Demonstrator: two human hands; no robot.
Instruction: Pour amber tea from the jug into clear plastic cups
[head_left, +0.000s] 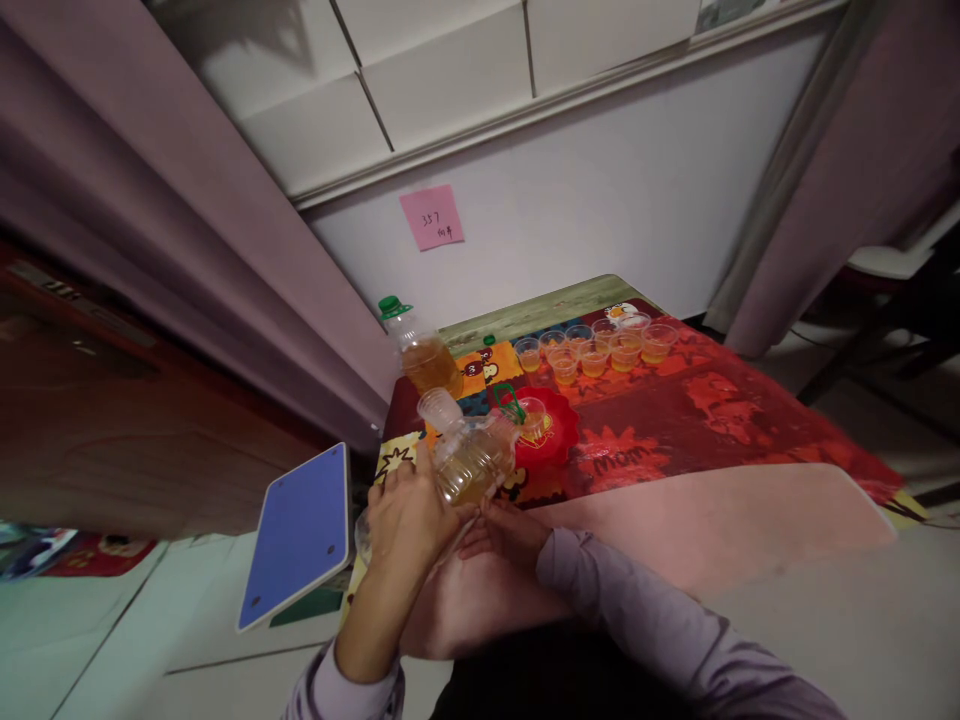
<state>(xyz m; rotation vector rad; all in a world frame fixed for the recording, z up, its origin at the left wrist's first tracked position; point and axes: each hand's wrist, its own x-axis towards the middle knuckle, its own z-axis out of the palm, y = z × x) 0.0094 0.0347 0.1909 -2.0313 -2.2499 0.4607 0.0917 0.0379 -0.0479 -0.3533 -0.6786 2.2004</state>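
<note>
Two bottles (pixel 424 357), ten small cups (pixel 595 357)

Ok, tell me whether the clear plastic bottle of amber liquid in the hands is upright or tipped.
Tipped. The clear plastic bottle of amber liquid lies slanted in the left hand, its mouth over the small clear cup on the red plate.

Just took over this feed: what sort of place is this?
Probably a room at home, used as a makeshift work spot: a low table under a cartoon-print cloth against a white wall, curtains beside it, a pink sticky note stuck up.
</note>
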